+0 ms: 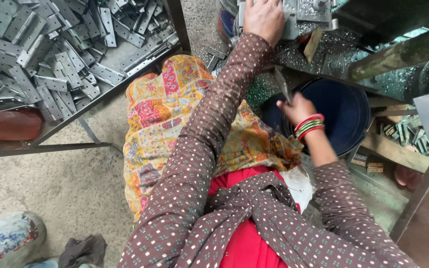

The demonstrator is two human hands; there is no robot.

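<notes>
Over at twelve o'clock, her left hand (264,19) presses flat on a metal part (299,15), while her right hand (296,108) pinches a metal strip (282,84) above the dark bucket (343,111).

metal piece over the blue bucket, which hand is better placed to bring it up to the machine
Right hand: its grip is shut on the metal piece above the blue bucket. The left hand presses on the machine.

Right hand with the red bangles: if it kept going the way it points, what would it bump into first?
Probably the glittery machine bench. The right hand aims its flat metal piece up toward it, above the dark bucket. Depth is unclear.
</notes>
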